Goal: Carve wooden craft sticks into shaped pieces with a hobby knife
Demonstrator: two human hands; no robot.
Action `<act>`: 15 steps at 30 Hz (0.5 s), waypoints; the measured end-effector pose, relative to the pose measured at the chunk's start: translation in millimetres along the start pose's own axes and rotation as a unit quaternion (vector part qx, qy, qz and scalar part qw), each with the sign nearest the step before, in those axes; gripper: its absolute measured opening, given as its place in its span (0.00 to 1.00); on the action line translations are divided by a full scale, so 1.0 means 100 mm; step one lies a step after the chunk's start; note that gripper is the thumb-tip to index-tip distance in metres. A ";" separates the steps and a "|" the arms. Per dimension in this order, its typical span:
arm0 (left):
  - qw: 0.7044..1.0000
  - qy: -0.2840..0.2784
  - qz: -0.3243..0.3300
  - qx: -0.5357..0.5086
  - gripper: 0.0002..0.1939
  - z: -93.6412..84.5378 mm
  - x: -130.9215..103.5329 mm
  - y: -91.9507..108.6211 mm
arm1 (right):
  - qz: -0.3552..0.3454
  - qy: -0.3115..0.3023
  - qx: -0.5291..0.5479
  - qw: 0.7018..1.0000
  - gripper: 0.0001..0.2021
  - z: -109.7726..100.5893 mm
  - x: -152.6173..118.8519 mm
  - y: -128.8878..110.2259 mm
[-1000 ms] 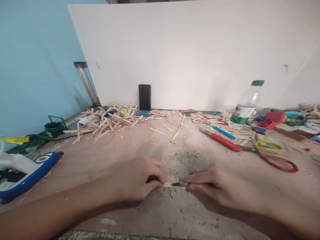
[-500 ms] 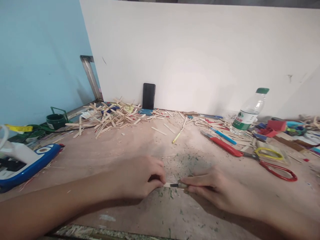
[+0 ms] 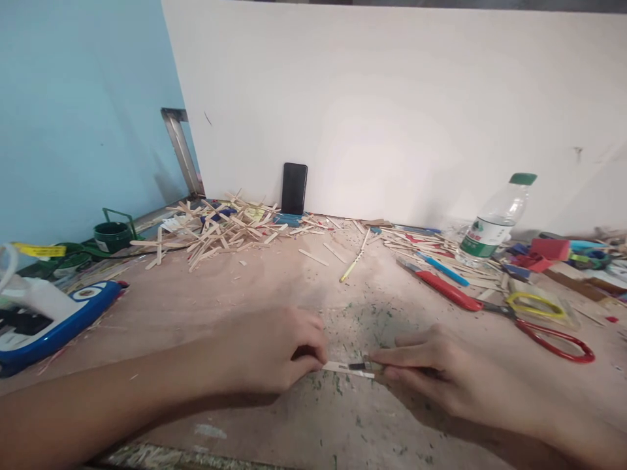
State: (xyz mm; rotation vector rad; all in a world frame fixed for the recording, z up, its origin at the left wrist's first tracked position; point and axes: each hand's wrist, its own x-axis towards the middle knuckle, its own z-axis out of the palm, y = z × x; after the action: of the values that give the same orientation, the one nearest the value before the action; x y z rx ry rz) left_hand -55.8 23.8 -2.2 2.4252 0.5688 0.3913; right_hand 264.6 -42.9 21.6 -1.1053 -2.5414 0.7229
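My left hand [image 3: 289, 349] rests low on the table, thumb and fingers pinching one end of a pale wooden craft stick [image 3: 334, 366]. The stick points right and has a narrow slot or dark mark along its middle. My right hand [image 3: 431, 369] is closed around a small dark-bladed carving tool [image 3: 357, 366], whose handle is mostly hidden by the fingers. Its blade lies at the stick, pointing toward my left hand. Whether the right fingertips also touch the stick's far end I cannot tell. Green and dark shavings lie around both hands.
Loose craft sticks [image 3: 220, 232] are heaped at the back left, near a leaning phone [image 3: 294, 188]. On the right are a red utility knife [image 3: 449, 290], scissors [image 3: 556, 339], a blue pen-like tool [image 3: 443, 269] and a water bottle [image 3: 494, 225]. A blue-and-white object [image 3: 73, 313] stands at left.
My right hand has moved right with the carving tool, drawing its blade back along the stick. More of the stick shows. My left hand keeps its pinch; the view has shifted slightly.
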 end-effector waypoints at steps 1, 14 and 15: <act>1.000 0.000 0.000 -0.001 0.11 0.00 0.00 0.00 | 0.001 -0.004 -0.004 1.000 0.18 0.00 0.00 0.00; 1.000 0.004 0.019 0.015 0.10 -0.01 -0.01 -0.01 | -0.020 0.018 -0.027 0.999 0.18 -0.04 -0.02 -0.07; 1.000 0.005 0.021 0.018 0.11 -0.02 -0.02 -0.01 | -0.018 0.019 -0.012 1.000 0.18 -0.05 -0.03 -0.07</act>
State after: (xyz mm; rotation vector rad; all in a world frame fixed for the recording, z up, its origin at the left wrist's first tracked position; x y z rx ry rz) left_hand -58.2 24.6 -1.8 2.4746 0.5346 0.4133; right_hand 264.5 -47.0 29.8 -1.0673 -2.5379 0.6588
